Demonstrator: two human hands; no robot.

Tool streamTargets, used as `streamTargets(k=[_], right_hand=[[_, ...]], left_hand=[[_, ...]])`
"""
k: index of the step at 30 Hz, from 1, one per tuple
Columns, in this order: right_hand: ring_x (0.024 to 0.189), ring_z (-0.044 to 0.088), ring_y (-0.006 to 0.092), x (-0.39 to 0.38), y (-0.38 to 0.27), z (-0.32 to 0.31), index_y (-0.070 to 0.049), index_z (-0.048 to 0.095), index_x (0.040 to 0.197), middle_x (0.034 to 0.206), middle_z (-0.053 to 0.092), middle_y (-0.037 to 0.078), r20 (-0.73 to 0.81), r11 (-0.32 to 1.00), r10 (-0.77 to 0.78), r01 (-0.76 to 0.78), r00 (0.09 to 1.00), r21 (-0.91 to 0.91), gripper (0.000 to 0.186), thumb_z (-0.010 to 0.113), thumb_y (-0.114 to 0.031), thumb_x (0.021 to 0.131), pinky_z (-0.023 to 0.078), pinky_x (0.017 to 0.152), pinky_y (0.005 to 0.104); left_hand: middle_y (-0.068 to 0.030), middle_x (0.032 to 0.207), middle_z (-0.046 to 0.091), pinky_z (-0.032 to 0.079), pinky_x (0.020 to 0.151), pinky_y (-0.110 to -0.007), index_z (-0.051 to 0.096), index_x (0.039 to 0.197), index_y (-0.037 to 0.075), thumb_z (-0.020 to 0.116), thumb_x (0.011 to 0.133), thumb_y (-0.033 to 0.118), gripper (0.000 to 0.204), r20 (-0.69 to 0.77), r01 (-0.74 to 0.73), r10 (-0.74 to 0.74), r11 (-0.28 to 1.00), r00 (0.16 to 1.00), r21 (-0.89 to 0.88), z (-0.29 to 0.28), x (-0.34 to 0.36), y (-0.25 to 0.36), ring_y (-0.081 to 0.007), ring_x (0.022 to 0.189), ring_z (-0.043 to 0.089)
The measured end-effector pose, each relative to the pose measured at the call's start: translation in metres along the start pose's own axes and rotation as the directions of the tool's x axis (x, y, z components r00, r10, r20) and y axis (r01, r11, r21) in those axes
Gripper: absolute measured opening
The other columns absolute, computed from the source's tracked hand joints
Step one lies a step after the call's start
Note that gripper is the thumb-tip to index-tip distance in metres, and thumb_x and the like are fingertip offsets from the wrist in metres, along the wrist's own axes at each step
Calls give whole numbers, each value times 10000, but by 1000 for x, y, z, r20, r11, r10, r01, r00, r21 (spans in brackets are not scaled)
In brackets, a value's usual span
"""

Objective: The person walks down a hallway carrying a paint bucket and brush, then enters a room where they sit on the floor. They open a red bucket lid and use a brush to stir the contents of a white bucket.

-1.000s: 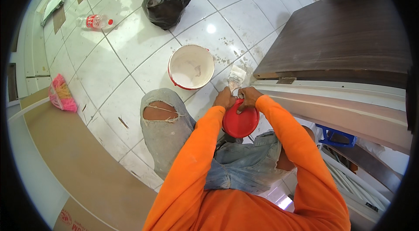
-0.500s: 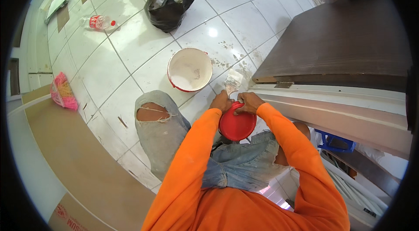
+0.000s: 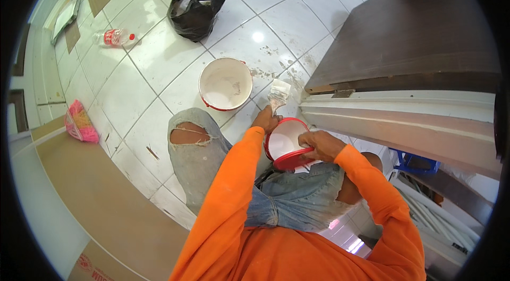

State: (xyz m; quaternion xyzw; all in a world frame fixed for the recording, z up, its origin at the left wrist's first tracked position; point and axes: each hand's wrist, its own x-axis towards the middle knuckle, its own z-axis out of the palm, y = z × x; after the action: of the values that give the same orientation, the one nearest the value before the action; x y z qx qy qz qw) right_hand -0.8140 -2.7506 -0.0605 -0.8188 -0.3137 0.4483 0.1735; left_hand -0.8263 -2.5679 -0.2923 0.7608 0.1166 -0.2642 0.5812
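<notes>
A small white bucket [image 3: 284, 136] with a red rim stands at my knees. My left hand [image 3: 265, 118] is closed at its far left edge, around the handle of a paintbrush [image 3: 279, 93] whose wide bristles are coated white. Part of that handle is hidden by the fingers. My right hand [image 3: 322, 145] grips the red lid [image 3: 293, 159], which is tilted up at the near side of the bucket. White shows inside the bucket; how full it is, I cannot tell. A larger white bucket [image 3: 226, 62] with a red band stands just beyond, white residue inside.
A black plastic bag [image 3: 196, 18] and a clear bottle [image 3: 114, 37] are on the tiled floor [image 3: 143, 111] farther off. A pink bundle [image 3: 81, 122] lies left, beside brown board [image 3: 101, 190]. At right are a dark door panel [image 3: 404, 47] and a blue stool [image 3: 414, 162].
The red lid has come off the small bucket's top and tilted toward me in my right hand, exposing the white inside. My right hand has moved right and nearer. The left stays at the rim.
</notes>
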Motion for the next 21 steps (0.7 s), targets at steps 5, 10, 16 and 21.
streamTargets(k=[5, 10, 16, 21], right_hand=[[816, 601, 367, -53, -19, 33, -86, 553, 894, 823, 573, 137, -56, 998, -54, 55, 997, 22, 208, 714, -201, 832, 485, 694, 461], [852, 590, 243, -119, -20, 38, -157, 589, 926, 901, 550, 36, -250, 884, -289, 157, 924, -441, 226, 729, -244, 772, 533, 721, 372], [881, 569, 236, -199, 30, 51, -150, 602, 908, 918, 523, 46, -383, 890, -186, -10, 905, -457, 163, 676, -170, 763, 536, 724, 350], [898, 579, 287, -220, 109, 140, -107, 595, 881, 933, 549, 72, -615, 865, 43, -337, 788, -372, 181, 712, -113, 744, 547, 703, 394]], left_hand=[[-320, 1158, 654, 482, 944, -494, 540, 1200, -43, 722, 888, 312, 506, 35, -53, 53, 998, 998, 18, -4, -2, 13, -466, 1111, 627], [-307, 1080, 676, 483, 911, -509, 548, 1151, -40, 709, 892, 237, 412, -189, -84, 92, 995, 978, 50, -1, -10, 54, -486, 1017, 648], [-322, 1029, 675, 479, 880, -511, 540, 1126, -77, 665, 929, 190, 354, -368, -97, 39, 986, 929, -139, 2, -23, 97, -479, 950, 662], [-190, 927, 658, 517, 668, -390, 537, 1115, -54, 655, 957, 175, 303, -348, -211, 124, 952, 929, -224, -6, -38, 156, -271, 749, 666]])
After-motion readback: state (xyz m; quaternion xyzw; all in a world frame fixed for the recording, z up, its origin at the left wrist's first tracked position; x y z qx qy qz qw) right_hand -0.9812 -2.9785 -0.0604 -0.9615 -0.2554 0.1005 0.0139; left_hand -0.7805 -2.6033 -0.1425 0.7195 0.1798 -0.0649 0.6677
